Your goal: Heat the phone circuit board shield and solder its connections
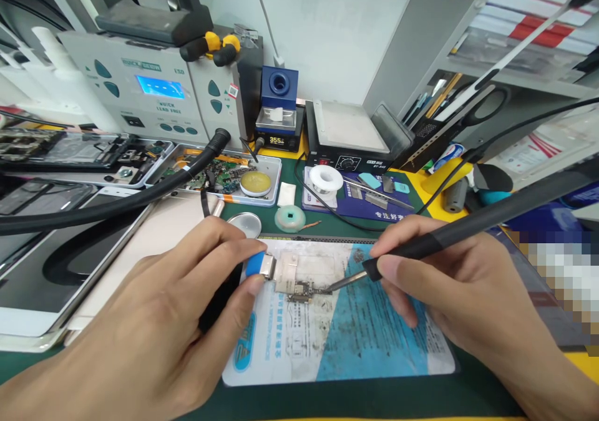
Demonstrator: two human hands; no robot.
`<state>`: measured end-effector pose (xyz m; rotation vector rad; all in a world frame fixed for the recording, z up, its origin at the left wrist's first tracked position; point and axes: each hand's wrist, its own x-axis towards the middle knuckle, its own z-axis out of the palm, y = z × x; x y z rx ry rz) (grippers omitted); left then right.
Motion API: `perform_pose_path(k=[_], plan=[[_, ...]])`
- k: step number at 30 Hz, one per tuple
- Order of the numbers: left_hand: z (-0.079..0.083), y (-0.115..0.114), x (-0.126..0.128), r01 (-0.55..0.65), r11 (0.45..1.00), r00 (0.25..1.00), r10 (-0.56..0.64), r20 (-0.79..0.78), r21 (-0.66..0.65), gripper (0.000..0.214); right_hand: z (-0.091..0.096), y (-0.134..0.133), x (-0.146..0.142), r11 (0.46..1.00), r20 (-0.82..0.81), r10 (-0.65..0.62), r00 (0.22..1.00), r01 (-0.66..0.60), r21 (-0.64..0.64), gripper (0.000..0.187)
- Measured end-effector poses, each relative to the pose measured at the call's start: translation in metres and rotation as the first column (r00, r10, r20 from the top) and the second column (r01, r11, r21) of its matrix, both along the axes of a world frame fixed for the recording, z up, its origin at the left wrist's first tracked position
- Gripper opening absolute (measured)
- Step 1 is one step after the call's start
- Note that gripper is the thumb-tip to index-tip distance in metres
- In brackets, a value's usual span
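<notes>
My right hand [449, 284] is closed around a black soldering iron [477, 224], its cable trailing off to the upper right. The iron's metal tip touches a small circuit board [299, 291] lying on a white and blue work mat [355, 333]. My left hand [154, 327] pinches a tool with a blue collar and a flat metal head [262, 265], pressing it against the left side of the board. A dark handle runs back under my left fingers.
A grey rework station [154, 90] and a soldering station reading 355 [277, 112] stand at the back. A black hose [116, 199] crosses left. Trays of phone parts [215, 174], a solder spool [326, 181], a flux tin [255, 184] and a phone [56, 265] surround the mat.
</notes>
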<state>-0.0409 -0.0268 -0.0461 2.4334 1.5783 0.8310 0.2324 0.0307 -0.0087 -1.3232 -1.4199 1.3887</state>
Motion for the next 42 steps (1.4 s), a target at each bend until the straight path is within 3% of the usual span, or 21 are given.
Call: perform_pose_path(k=[25, 31, 37, 42], plan=[[-0.005, 0.0, 0.0, -0.036, 0.999, 0.999, 0.036, 0.002, 0.038, 0.026, 0.006, -0.002, -0.005, 1.0, 0.038, -0.005, 0.999, 0.005, -0.012, 0.009], [-0.003, -0.001, 0.0, -0.034, 0.999, 0.999, 0.034, 0.009, -0.004, 0.028, 0.01, -0.005, -0.01, 0.996, 0.05, -0.086, 0.995, 0.088, -0.027, 0.012], [-0.004, -0.001, 0.0, -0.032, 0.999, 0.999, 0.032, 0.015, 0.001, 0.027, 0.008, -0.002, -0.006, 1.0, 0.043, 0.002, 0.999, -0.001, -0.021, 0.013], [-0.003, -0.001, 0.001, -0.031, 0.999, 0.999, 0.031, 0.021, 0.006, 0.026, 0.01, -0.003, -0.007, 0.998, 0.057, -0.055, 0.997, 0.056, -0.026, 0.012]])
